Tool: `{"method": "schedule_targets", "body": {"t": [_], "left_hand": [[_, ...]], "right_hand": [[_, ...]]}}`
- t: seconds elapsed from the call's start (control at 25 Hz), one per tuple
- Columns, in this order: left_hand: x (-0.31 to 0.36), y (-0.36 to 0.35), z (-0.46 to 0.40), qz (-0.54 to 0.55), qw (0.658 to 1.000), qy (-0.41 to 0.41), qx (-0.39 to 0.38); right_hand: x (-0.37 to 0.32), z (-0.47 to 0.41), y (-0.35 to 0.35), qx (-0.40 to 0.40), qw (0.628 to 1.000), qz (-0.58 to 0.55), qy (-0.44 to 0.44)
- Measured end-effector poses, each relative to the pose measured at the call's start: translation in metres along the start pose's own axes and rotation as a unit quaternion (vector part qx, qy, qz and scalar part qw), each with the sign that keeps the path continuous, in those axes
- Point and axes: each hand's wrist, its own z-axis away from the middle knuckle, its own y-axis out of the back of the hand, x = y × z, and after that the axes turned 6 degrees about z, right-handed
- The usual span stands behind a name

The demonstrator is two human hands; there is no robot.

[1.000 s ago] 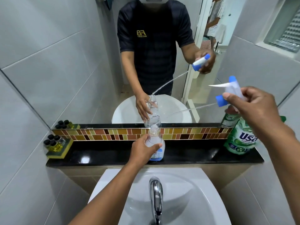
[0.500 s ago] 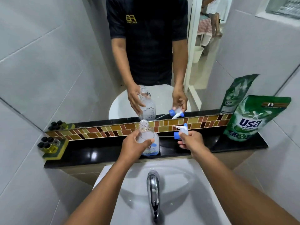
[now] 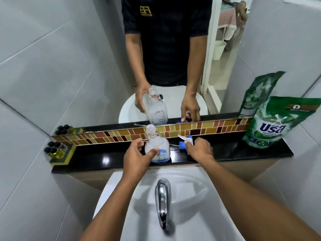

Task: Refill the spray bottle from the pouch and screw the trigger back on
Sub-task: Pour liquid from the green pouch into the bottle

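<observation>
A clear spray bottle [image 3: 154,141] with a blue label stands upright on the black shelf [image 3: 225,153], its neck open with no trigger on it. My left hand [image 3: 137,157] grips the bottle's lower body from the left. The white and blue trigger head [image 3: 185,141] lies on the shelf just right of the bottle, its thin tube pointing left. My right hand [image 3: 199,147] rests on the trigger head from the right. A green refill pouch [image 3: 271,120] stands upright at the shelf's right end, apart from both hands.
A mirror [image 3: 173,58] runs along the back above a strip of mosaic tiles [image 3: 217,126]. A small tray of black-capped bottles [image 3: 58,150] sits at the shelf's left end. Below are the white basin [image 3: 191,188] and chrome tap [image 3: 162,202].
My right hand has come down from high on the right with the trigger head and brought it onto the shelf beside the bottle. My left hand has stayed on the bottle.
</observation>
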Motion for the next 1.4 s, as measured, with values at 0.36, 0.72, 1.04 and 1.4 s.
{"method": "schedule_targets", "body": {"t": [0.36, 0.72, 1.04, 1.4], "left_hand": [[0.072, -0.082, 0.062, -0.045, 0.984, -0.108, -0.132], [0.254, -0.245, 0.031, -0.163, 0.907, -0.319, -0.223], [0.259, -0.227, 0.037, -0.205, 0.885, -0.349, -0.231], [0.244, -0.028, 0.031, -0.13, 0.906, -0.34, -0.219]], "right_hand": [[0.089, 0.048, 0.13, 0.187, 0.942, -0.281, 0.001], [0.163, 0.05, 0.181, 0.217, 0.896, -0.383, -0.061], [0.178, 0.049, 0.15, 0.121, 0.848, -0.493, -0.154], [0.109, 0.084, 0.111, -0.027, 0.707, -0.694, -0.132]]}}
